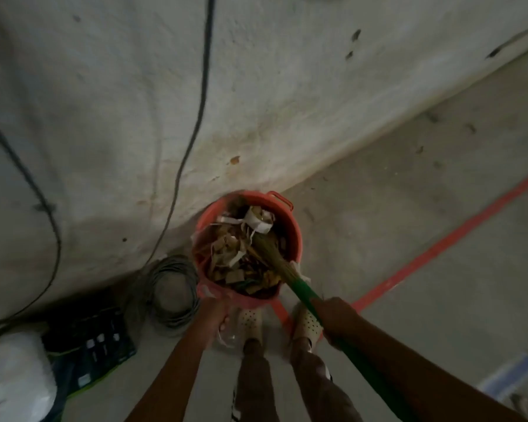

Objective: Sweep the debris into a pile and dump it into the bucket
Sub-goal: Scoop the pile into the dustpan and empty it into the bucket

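An orange bucket (293, 226) stands on the floor against the wall, just ahead of my feet. It is filled with debris (241, 257): brown scraps, cardboard bits and white paper strips. My right hand (337, 315) grips the green handle of a broom (299, 289), whose straw bristles rest inside the bucket on the debris. My left hand (215, 315) is at the bucket's near rim and holds a pale, see-through plastic piece; the hand is blurred.
A coil of grey cable (171, 287) lies left of the bucket. A dark box (98, 336) and a white sack (16, 376) sit at lower left. Black cables (195, 117) hang down the wall. An orange line (439, 248) crosses the floor at right.
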The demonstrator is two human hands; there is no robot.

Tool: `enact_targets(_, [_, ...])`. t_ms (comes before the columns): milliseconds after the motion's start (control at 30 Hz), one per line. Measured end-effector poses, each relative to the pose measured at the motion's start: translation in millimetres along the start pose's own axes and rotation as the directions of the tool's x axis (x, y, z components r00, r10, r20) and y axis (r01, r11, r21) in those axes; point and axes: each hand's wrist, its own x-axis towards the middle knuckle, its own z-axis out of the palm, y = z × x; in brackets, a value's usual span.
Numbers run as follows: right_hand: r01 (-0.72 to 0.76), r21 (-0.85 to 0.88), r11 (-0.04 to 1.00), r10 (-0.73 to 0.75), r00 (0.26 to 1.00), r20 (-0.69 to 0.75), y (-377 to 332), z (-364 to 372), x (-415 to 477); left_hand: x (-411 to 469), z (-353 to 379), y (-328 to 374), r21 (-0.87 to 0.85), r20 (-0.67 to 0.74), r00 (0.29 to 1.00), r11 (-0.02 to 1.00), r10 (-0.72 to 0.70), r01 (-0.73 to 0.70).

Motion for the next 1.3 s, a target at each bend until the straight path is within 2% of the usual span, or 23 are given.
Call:
enact_targets(167, [-0.027,0.023,0.999,0.026,0.999,0.030,-44.6,15.2,84.3,106.3,7.1,39.1,0.124,-0.003,1.000,0.992,-0.008,0.008])
enact_targets(267, [-0.021,-0.020,1.000,0.023,0.997,0.073,-55.3,28.3,121.4,172.6,11.8,51.4,0.212,-0.023,0.999,0.977,0.021,-0.016])
enact_targets(333, [-0.034,-0.060,0.998,0.039,0.997,0.074,-55.9,34.6,136.1,248.5,8.2,30.3,0.272,-0.009,0.999,0.962,0.031,-0.027])
enact_targets(400, [-0.046,-0.103,0.994,0.051,0.998,0.042,-54.4,37.8,140.3,281.1,7.3,26.2,0.299,-0.015,1.000,0.954,0.003,0.001])
enact_targets(467, [-0.047,-0.159,0.986,0.047,0.999,-0.005,-53.1,37.9,127.1,310.3,5.7,15.1,0.306,0.002,0.999,0.951,0.052,-0.050])
enact_targets(533, [-0.040,-0.187,0.982,0.032,0.998,-0.050,-51.9,33.9,102.8,289.8,9.4,27.1,0.315,-0.015,0.990,0.940,0.139,-0.127])
enact_targets(600, [-0.048,-0.230,0.972,0.039,0.998,-0.043,-52.6,26.1,64.7,198.4,8.5,65.9,0.321,0.022,0.976,0.923,0.214,-0.210])
enact_targets(700, [-0.014,-0.301,0.954,-0.003,0.998,-0.057,-52.3,16.0,1.6,77.2,0.8,102.5,0.359,0.002,0.980,0.915,0.197,-0.184])
enact_targets(800, [-0.005,-0.253,0.968,-0.005,0.999,-0.041,-41.9,8.5,-48.4,38.0,-24.3,100.8,0.357,0.005,0.995,0.929,0.101,-0.096])
enact_targets(933, [-0.041,-0.071,0.997,0.033,0.993,-0.118,-28.4,10.9,-94.8,-19.4,-49.6,101.8,0.325,-0.023,0.991,0.939,0.130,-0.116])
enact_targets(1067, [-0.035,0.068,0.997,0.043,0.993,-0.106,-18.5,12.9,-117.9,-56.1,-59.1,89.2,0.251,-0.071,0.990,0.963,0.123,-0.101])
enact_targets(1200, [0.018,0.060,0.998,-0.011,0.993,-0.114,-13.3,7.4,-123.7,-80.4,-56.4,76.7,0.262,-0.134,0.974,0.955,0.181,-0.141])
enact_targets(1300, [0.038,0.018,0.999,-0.036,0.991,-0.126,-3.2,1.3,-137.1,-90.9,-54.3,65.3,0.330,-0.150,0.971,0.935,0.189,-0.131])
